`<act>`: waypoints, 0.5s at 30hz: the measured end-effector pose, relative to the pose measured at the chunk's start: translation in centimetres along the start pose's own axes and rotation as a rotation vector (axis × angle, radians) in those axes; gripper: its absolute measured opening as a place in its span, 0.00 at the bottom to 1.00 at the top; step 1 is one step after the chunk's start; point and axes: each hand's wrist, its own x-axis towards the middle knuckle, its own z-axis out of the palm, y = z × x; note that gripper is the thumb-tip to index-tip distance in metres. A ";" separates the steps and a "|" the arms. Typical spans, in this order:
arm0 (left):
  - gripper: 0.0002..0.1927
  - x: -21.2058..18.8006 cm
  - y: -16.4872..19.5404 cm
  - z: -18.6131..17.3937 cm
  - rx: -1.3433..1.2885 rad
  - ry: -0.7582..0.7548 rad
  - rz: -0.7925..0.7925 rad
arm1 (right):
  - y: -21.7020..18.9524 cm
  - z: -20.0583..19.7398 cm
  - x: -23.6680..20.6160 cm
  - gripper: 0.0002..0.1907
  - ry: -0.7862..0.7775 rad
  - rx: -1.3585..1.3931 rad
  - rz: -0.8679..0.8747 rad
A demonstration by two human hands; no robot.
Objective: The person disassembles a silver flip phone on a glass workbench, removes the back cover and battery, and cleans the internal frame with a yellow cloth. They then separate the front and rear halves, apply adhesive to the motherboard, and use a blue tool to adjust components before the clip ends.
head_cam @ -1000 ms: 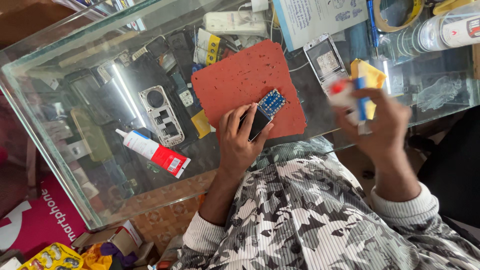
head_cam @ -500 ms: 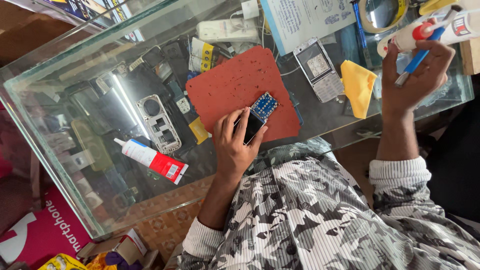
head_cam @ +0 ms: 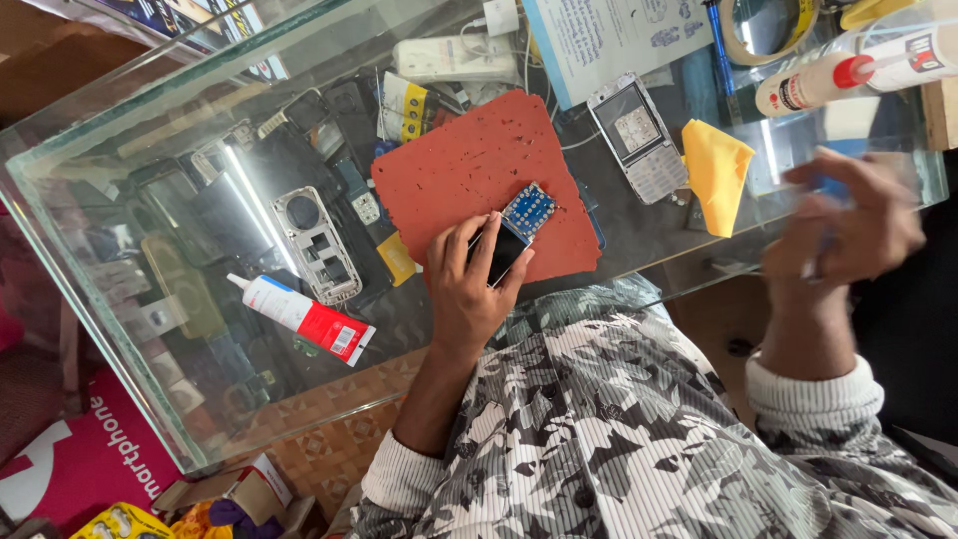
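**Left hand pins a small phone part on the red mat; right hand blurred above the worktop edge**

The left hand (head_cam: 471,289) rests on the near edge of the red mat (head_cam: 479,180), fingers curled around a small dark phone part (head_cam: 504,250) with a blue keypad board (head_cam: 529,210) at its far end. The part's long axis runs from the palm up and to the right, keypad end pointing away from the person. The fingers cover its near end, so its full length cannot be seen.

The right hand (head_cam: 838,225) hovers at the right edge of the glass worktop (head_cam: 120,230), blurred by motion. Something blue shows between its fingers, but what it is, and whether the hand truly grips it, cannot be told. Half a second ago this hand was up beside the white glue bottle (head_cam: 858,65) with a blue pen-like tool plainly in it; it has since come down and nearer the body. The left hand and the part have not shifted.

Just beyond the mat lie a grey keypad phone (head_cam: 639,135) and a yellow cloth (head_cam: 717,172). To the left lie a silver phone frame (head_cam: 317,245) and a red-and-white tube (head_cam: 299,317). Things under the glass are dim and hard to make out. A roll of tape (head_cam: 768,25) is cut off by the top edge.
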 end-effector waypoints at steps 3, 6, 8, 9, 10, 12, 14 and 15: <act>0.27 0.1 0.0 0.0 -0.025 -0.010 -0.016 | -4.2 2.4 0.1 0.06 -0.215 0.507 0.274; 0.26 0.3 0.0 -0.1 -0.045 -0.009 -0.029 | -7.8 4.7 0.5 0.09 -0.597 0.511 0.435; 0.26 0.3 0.0 -0.2 -0.052 -0.019 -0.033 | -8.6 6.3 1.3 0.12 -0.633 0.481 0.267; 0.27 0.3 0.0 -0.2 -0.063 -0.010 -0.031 | -8.8 6.8 1.7 0.14 -0.651 0.466 0.183; 0.27 0.3 0.0 -0.1 -0.074 -0.003 -0.027 | -8.9 6.6 2.0 0.14 -0.663 0.518 0.174; 0.27 0.4 0.0 -0.1 -0.081 0.007 -0.023 | -9.0 6.4 2.7 0.13 -0.684 0.618 0.150; 0.27 0.3 0.0 -0.1 -0.076 -0.003 -0.026 | -9.0 7.0 3.2 0.14 -0.739 0.560 0.146; 0.28 0.3 0.0 -0.1 -0.072 -0.001 -0.025 | -9.0 7.2 3.4 0.14 -0.764 0.529 0.147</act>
